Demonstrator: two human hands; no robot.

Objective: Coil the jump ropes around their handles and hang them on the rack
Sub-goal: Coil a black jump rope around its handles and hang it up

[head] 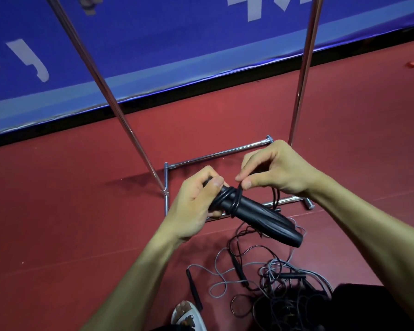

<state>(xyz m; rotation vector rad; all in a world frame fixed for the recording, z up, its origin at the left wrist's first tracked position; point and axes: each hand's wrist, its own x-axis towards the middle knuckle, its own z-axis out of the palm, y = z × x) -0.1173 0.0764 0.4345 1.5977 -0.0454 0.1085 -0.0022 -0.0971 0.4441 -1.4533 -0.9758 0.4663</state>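
Observation:
My left hand grips the upper end of a pair of black jump-rope handles, which slant down to the right. A few turns of black cord wrap around them near my fingers. My right hand pinches that cord just above the wraps, and the cord's free length drops behind the handles to the floor. The chrome rack stands right beyond my hands, its two uprights rising out of frame.
A tangle of black and grey jump ropes with thin black handles lies on the red floor below my arms. A foot in a white sandal shows at the bottom. A blue banner wall runs behind the rack.

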